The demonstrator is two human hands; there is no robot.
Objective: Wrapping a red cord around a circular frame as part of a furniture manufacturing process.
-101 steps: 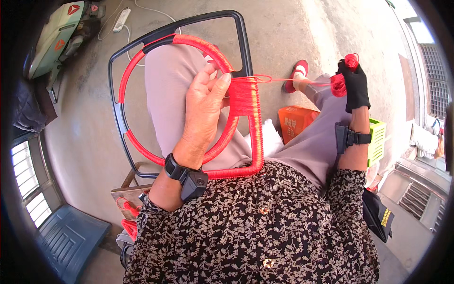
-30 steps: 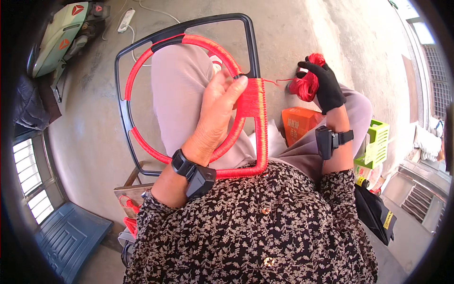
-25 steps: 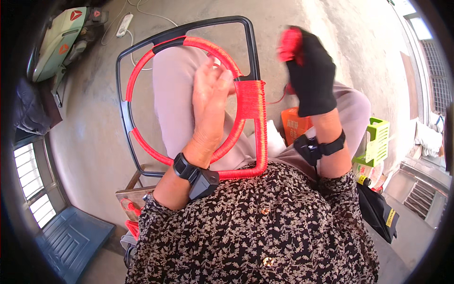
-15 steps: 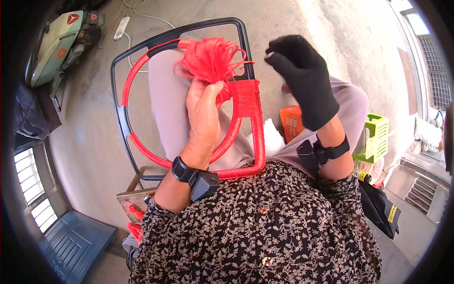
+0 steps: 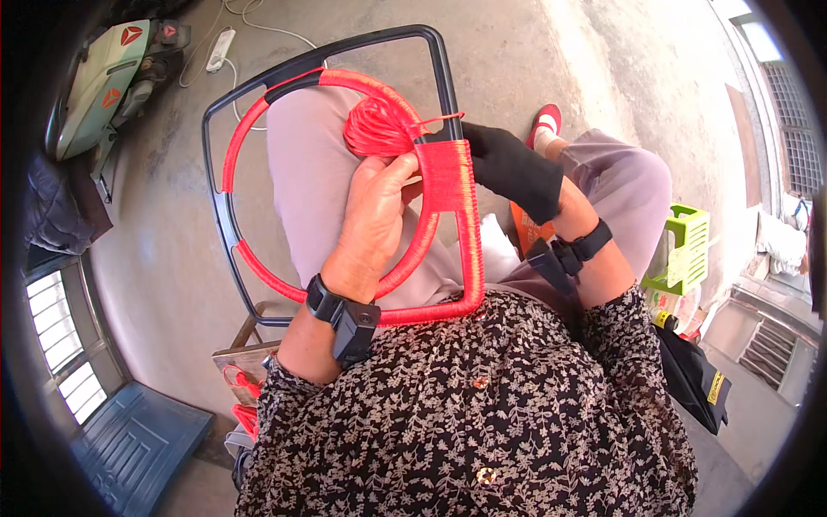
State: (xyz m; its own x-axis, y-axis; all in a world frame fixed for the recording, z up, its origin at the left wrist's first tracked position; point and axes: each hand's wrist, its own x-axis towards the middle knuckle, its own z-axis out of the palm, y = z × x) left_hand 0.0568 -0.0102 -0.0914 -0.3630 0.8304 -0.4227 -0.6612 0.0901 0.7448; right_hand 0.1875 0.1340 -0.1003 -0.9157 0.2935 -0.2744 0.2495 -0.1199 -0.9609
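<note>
Seen from above: a seated person is resting a black metal frame (image 5: 226, 224) w/ a red cord-wrapped ring (image 5: 250, 258) across the lap; bare left hand (image 5: 372, 215) is curling its fingers round a red cord bundle (image 5: 379, 129) at the frame's top; gloved right hand (image 5: 515, 168) is lying just beside the wrapped section, grip hidden, can't tell; green crate (image 5: 685, 258) is sitting on the floor at right.

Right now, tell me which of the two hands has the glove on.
The right hand, in a black glove, rests against the frame's right bar. The left hand is bare and holds the red cord bundle inside the frame.
</note>
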